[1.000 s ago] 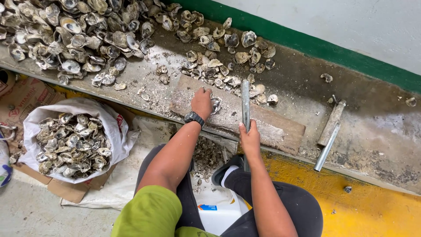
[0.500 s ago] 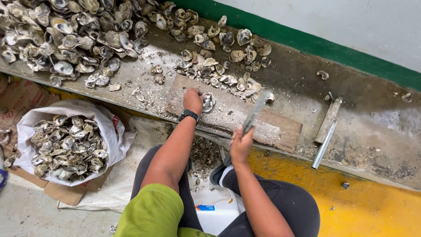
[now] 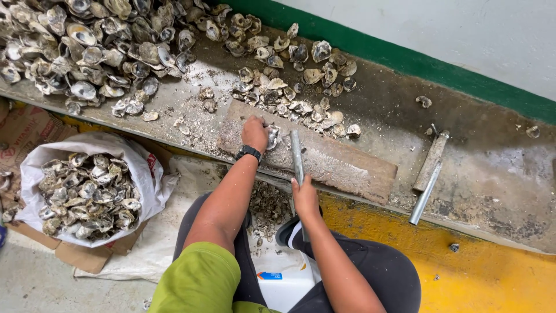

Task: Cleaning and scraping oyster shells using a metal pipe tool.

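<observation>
My left hand [image 3: 255,133], with a black watch on its wrist, presses an oyster shell [image 3: 272,137] onto a worn wooden board [image 3: 341,164] on the concrete ledge. My right hand [image 3: 304,195] grips the lower end of a grey metal bar [image 3: 296,154], which points away from me and lies just right of the shell, its tip next to it. A heap of oyster shells [image 3: 98,46] covers the ledge at the upper left, with more scattered shells [image 3: 301,75] beyond the board.
A white sack [image 3: 35,174] full of shells stands on the floor at my left, on cardboard. A second metal bar tool [image 3: 428,174] lies on the ledge to the right. A green stripe runs along the wall. Shell bits lie between my knees above a white container [image 3: 284,284].
The metal bar swung from tilted to the right back to nearly upright beside the shell. My right hand moved up toward the board. My left hand stayed on the shell.
</observation>
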